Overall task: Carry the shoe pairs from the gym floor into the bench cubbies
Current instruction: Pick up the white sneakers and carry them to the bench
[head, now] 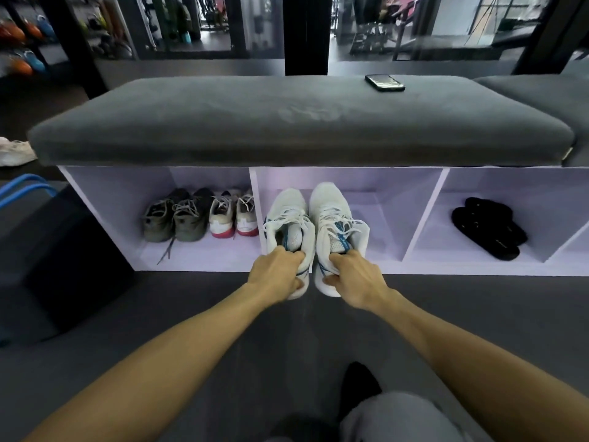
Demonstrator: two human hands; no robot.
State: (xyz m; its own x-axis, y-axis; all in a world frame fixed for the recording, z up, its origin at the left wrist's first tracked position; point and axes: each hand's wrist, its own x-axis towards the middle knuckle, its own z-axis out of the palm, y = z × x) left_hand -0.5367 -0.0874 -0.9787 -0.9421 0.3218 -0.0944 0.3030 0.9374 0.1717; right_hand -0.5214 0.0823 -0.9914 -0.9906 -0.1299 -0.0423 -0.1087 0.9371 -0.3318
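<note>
The bench [302, 122] fills the upper half of the view, a grey cushion over a row of white cubbies. At the centre, the left hand [277, 274] grips the heel of the left white shoe [287, 215], fingers curled into its collar and thumb under the heel. Just beside it at 3 o'clock, the right hand [353, 279] grips the heel of the right white shoe [331, 212] the same way, fingers hooked inside the collar. Both shoes have blue trim and white laces, lie side by side and point toes-first into the middle cubby [398, 199]; their toes are inside it, while their heels hang out over the dark floor [191, 301] at the cubby's front edge.

At 9 o'clock from the white pair, the left cubby [105, 193] holds two pairs, heels facing out: olive-grey shoes [175, 218] on the left with one lace trailing forward, and cream shoes with red soles [234, 218] next to the divider. At 3 o'clock, the right cubby [510, 193] holds a pair of black slippers [490, 228], one stacked partly over the other.

On the cushion at 1 o'clock lies a phone [384, 82]. At 9 o'clock, on the floor beyond the bench's left end, a pale shoe [14, 153] shows partly. At 8 o'clock stands a black box [63, 260].
</note>
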